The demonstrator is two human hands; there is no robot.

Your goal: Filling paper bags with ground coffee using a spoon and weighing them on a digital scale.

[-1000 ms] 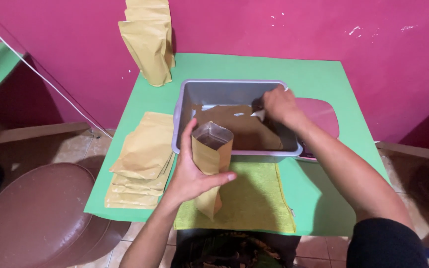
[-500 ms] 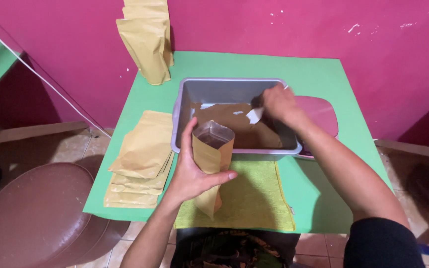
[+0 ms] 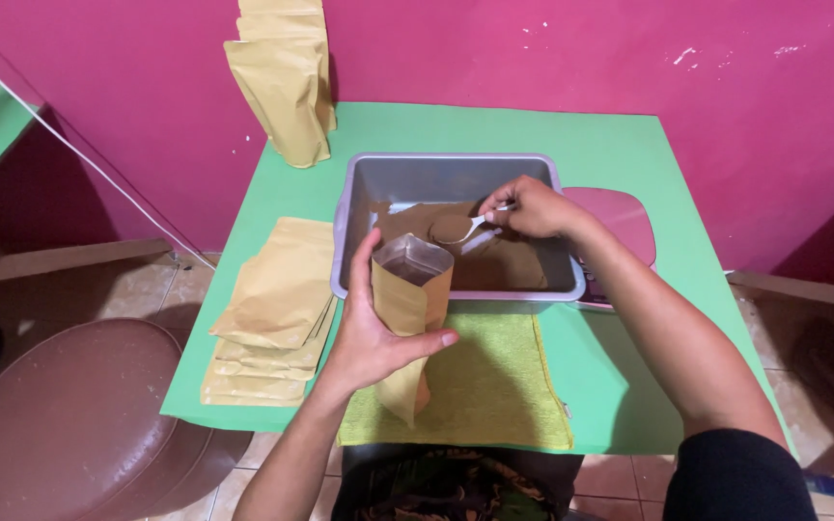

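In the head view we look down on a green worktop (image 3: 629, 154) set against a magenta wall (image 3: 533, 48). Our left hand (image 3: 375, 338) is closed around a kraft stand-up pouch (image 3: 410, 289), thumb on the near face and fingers wrapped behind, holding it upright with its mouth open just in front of the grey metal tray (image 3: 436, 174); the silvery lining of the pouch shows at the top. The pouch hangs above a yellow-green cloth (image 3: 494, 396) that lies flat on the near edge of the worktop. Our right hand (image 3: 533, 207) pinches the handle of a small white plastic spoon (image 3: 465, 228), whose bowl is heaped with brown powder (image 3: 509, 265) and sits over the tray, close to the mouth of the pouch but apart from it. The rest of the powder lies spread across the tray floor. Beside the tray on its right, partly tucked under it, lies a flat pink scale (image 3: 620, 217). To the left, a stack of flat empty pouches (image 3: 277, 309) rests on the worktop, and more pouches (image 3: 282, 77) stand leaning against the wall at the far left corner. A brown round stool (image 3: 60, 425) stands on the tiled floor left of the worktop.
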